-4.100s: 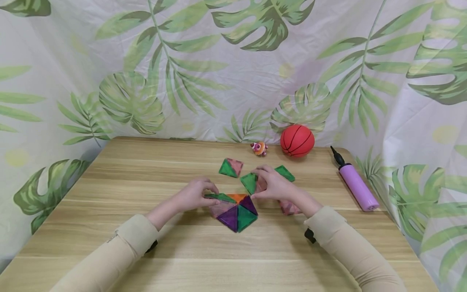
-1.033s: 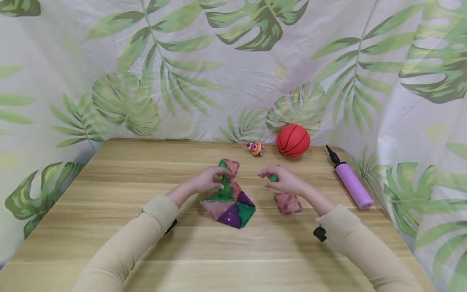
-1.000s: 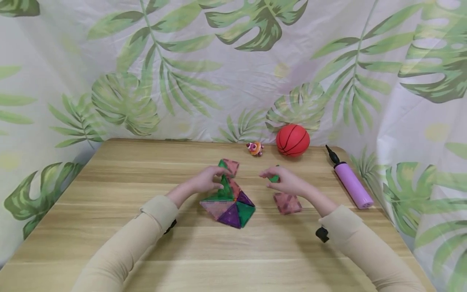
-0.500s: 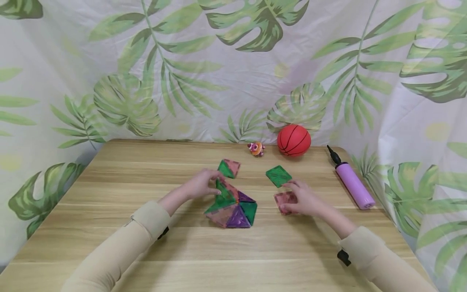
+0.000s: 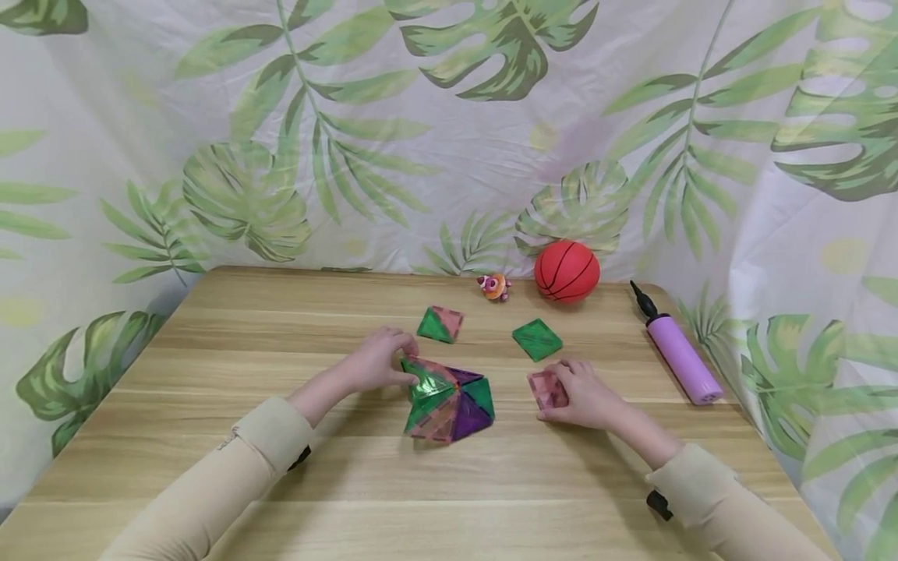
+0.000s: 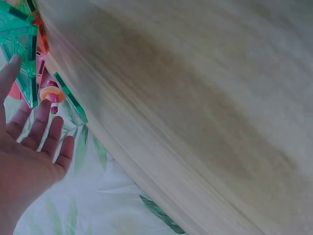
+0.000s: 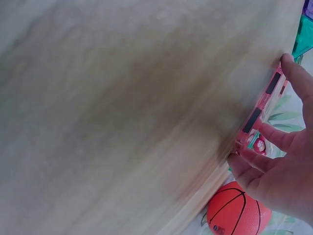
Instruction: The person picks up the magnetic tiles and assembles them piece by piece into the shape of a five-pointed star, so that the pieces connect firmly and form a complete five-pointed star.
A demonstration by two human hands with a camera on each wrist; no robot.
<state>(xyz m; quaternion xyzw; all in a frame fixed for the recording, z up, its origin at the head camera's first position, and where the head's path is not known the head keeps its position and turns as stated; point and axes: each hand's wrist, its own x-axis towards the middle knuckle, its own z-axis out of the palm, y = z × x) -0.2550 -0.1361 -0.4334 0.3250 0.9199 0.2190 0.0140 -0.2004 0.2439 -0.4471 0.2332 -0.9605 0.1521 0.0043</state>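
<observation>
A raised cluster of translucent magnetic tiles, with a purple triangle (image 5: 473,419), pink ones and green ones, stands mid-table in the head view. My left hand (image 5: 379,361) pinches the green magnetic tile (image 5: 428,383) on its left side between thumb and index finger. In the left wrist view, the thumb lies on that tile (image 6: 20,46) and the other fingers (image 6: 51,142) are spread. To the right, my right hand (image 5: 588,396) grips a pink square magnetic tile (image 5: 542,387) by its edges. The right wrist view has this pink tile (image 7: 261,105) between thumb and fingertips, low over the wood.
A green square tile (image 5: 537,340) and a green-and-pink square (image 5: 440,324) lie behind the cluster. Farther back are a small pink-and-orange toy figure (image 5: 494,287) and a red ball (image 5: 567,271). A purple hand pump (image 5: 682,357) lies near the table's right edge.
My right hand has left the green square tile and come toward me onto the pink square. The cluster has turned and tilted in my left hand, which moved slightly left and nearer.
</observation>
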